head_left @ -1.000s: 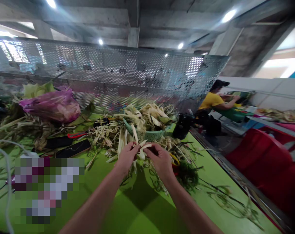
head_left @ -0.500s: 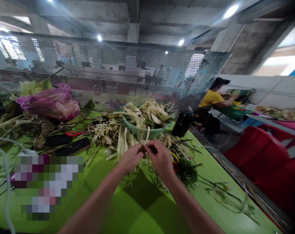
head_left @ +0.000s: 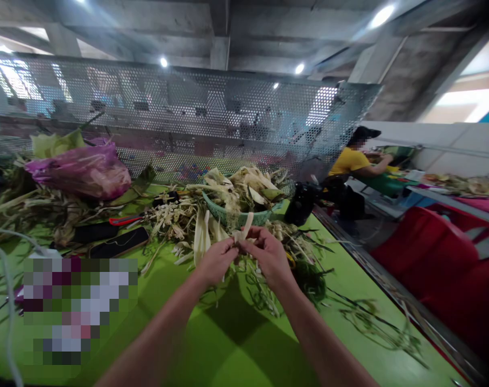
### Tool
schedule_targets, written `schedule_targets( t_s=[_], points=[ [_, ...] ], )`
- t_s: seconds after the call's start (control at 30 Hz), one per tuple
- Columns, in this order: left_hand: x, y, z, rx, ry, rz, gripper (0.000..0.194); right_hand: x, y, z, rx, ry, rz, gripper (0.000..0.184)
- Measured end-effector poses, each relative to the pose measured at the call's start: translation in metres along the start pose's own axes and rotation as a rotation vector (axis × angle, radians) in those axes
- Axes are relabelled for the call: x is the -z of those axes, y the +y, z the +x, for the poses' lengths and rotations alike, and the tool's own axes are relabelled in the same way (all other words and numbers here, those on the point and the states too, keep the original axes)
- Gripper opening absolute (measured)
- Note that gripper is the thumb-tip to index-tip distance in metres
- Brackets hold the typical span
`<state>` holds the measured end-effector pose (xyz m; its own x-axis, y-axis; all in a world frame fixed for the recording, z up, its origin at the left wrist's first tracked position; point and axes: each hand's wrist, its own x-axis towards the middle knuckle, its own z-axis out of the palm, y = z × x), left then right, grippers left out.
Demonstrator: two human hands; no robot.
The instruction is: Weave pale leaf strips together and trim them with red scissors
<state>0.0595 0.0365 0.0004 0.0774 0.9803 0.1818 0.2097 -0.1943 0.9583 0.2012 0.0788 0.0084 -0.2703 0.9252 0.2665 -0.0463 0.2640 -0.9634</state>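
Both hands meet over the green table [head_left: 155,328], in front of a green plastic basket [head_left: 250,217] heaped with dried corn husks [head_left: 244,185]. Between the fingertips is a pale strip of corn husk [head_left: 247,224], one end sticking up. My left hand [head_left: 219,260] pinches its lower part, thumb against forefinger. My right hand [head_left: 267,255] is closed on the strip from the other side, thumb and forefinger pressed together. The fingers hide the strip's lower portion. Pale broad husks [head_left: 202,239] lie just beyond my left hand.
A roll of dark green twine [head_left: 312,282] lies right of my hands, a black camera [head_left: 299,204] behind it. Leftward are red-handled scissors [head_left: 125,220], a phone [head_left: 119,243], a purple plastic bag [head_left: 80,172] and a white cable [head_left: 10,301]. A person in yellow [head_left: 351,161] sits beyond the table edge.
The splayed husk pieces between my fingers are now gathered, with one strip pointing up on the right. My right-hand fingers have shifted around that strip. The hands stay in about the same place.
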Motion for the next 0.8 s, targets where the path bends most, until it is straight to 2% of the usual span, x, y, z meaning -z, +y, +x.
schedule_targets(
  t_s=[0.13,0.3,0.5,0.6,0.67,0.8],
  points=[
    [-0.001,0.007,0.000,0.146,-0.019,-0.130,0.015,0.002,-0.003,-0.002,-0.036,0.033,0.150,0.024],
    [-0.001,0.006,-0.001,0.313,0.019,-0.349,0.013,0.000,-0.008,-0.003,-0.044,-0.058,0.306,0.015],
    [0.001,-0.001,-0.003,0.398,0.081,-0.549,0.021,0.000,-0.007,-0.002,-0.074,-0.042,0.415,0.016],
    [0.001,-0.004,-0.001,0.384,0.046,-0.508,0.023,0.002,-0.007,-0.003,-0.092,-0.073,0.340,0.019],
    [0.001,-0.005,0.001,0.341,0.025,-0.416,0.021,0.004,-0.009,-0.003,-0.089,-0.108,0.210,0.021],
    [0.004,-0.006,0.003,0.144,0.004,-0.088,0.019,0.007,-0.011,-0.002,0.020,-0.177,-0.086,0.020]
  ],
)
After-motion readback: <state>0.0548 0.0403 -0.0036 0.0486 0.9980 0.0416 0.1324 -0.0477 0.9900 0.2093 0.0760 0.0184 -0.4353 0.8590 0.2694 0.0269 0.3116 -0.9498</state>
